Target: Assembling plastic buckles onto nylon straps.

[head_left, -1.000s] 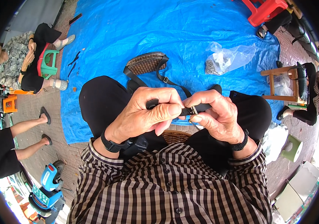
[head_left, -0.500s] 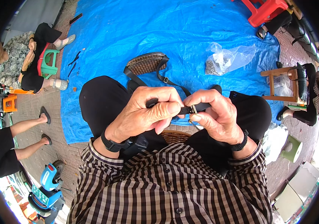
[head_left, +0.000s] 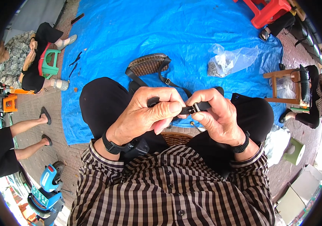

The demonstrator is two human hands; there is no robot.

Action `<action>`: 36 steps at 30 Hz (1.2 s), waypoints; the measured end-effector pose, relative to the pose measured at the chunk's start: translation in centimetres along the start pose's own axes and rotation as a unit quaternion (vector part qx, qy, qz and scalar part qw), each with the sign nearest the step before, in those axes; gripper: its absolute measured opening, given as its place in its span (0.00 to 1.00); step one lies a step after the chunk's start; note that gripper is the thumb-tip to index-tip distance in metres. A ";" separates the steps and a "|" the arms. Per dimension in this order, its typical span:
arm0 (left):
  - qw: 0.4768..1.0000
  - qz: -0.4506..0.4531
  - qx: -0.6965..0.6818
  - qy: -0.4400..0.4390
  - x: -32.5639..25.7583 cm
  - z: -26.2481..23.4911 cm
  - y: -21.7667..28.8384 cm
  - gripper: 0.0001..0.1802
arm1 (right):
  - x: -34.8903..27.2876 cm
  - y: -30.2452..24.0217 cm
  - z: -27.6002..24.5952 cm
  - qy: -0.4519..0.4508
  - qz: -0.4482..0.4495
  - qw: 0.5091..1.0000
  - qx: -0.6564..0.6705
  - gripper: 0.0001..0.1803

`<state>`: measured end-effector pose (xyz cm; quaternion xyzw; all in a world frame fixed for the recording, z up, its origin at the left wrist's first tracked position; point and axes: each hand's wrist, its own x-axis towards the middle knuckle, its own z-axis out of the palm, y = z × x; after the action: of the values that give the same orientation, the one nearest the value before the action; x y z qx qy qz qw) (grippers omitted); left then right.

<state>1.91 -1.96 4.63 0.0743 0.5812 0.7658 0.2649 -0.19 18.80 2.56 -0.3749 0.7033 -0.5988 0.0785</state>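
Observation:
A narrow black strap (head_left: 204, 106) with a small metal buckle (head_left: 196, 108) is stretched between my hands, above my crossed legs. On its left part, my left hand (head_left: 147, 113) is closed in a pinch, and a rounded black end (head_left: 153, 101) pokes out above the thumb. My right hand (head_left: 221, 118) pinches the strap right at the buckle. Below the right thumb hangs a thin piece with a brass-coloured tip, too small to name. Beyond my hands a brown patterned bag (head_left: 148, 64) lies on the blue tarp (head_left: 131, 22), its black strap trailing toward me.
Under my hands, between my legs, a wicker basket (head_left: 176, 138) shows partly. A clear plastic bag (head_left: 230, 62) with dark small contents lies right of the patterned bag. Wooden stool (head_left: 274, 84) at right, green stool (head_left: 294, 150) nearer. Other people sit or stand around the edges.
Almost nothing differs. My right hand has shifted very slightly at the buckle, and my left hand keeps its pinch.

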 end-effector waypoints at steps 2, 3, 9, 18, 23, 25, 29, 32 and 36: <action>1.000 0.008 -0.020 -0.006 0.0 0.2 -0.1 0.15 | -0.3 0.1 0.7 0.014 0.042 0.991 0.123 0.12; 0.999 0.014 -0.040 -0.011 0.0 0.2 -0.1 0.15 | -0.4 0.1 1.0 0.027 0.085 0.966 0.244 0.12; 0.999 0.009 -0.043 0.015 0.1 0.5 0.0 0.18 | -0.4 0.2 1.2 0.036 0.103 0.949 0.296 0.12; 0.999 0.024 -0.027 0.026 0.1 0.6 -0.1 0.16 | -0.3 0.2 1.0 0.045 0.077 0.977 0.195 0.12; 0.999 0.001 -0.021 0.029 0.1 0.3 -0.1 0.15 | -0.3 0.3 1.1 0.025 0.113 0.972 0.205 0.12; 0.999 -0.006 -0.025 0.029 0.1 0.3 -0.2 0.15 | -0.3 0.3 1.2 0.046 0.097 0.962 0.252 0.12; 0.999 0.007 -0.018 0.035 -0.1 0.3 -0.1 0.14 | -0.1 -0.3 0.7 0.043 0.071 0.989 0.123 0.12; 0.999 0.018 -0.014 0.030 0.0 0.2 -0.5 0.14 | -0.2 0.1 0.8 0.045 0.004 0.999 -0.003 0.12; 0.999 0.030 -0.007 0.025 0.0 0.0 -0.7 0.14 | -0.3 -0.1 0.9 0.045 0.018 0.999 0.002 0.12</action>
<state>2.17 -1.85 3.98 0.0714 0.5800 0.7789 0.2275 0.56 18.25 2.27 -0.3342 0.7117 -0.6151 0.0581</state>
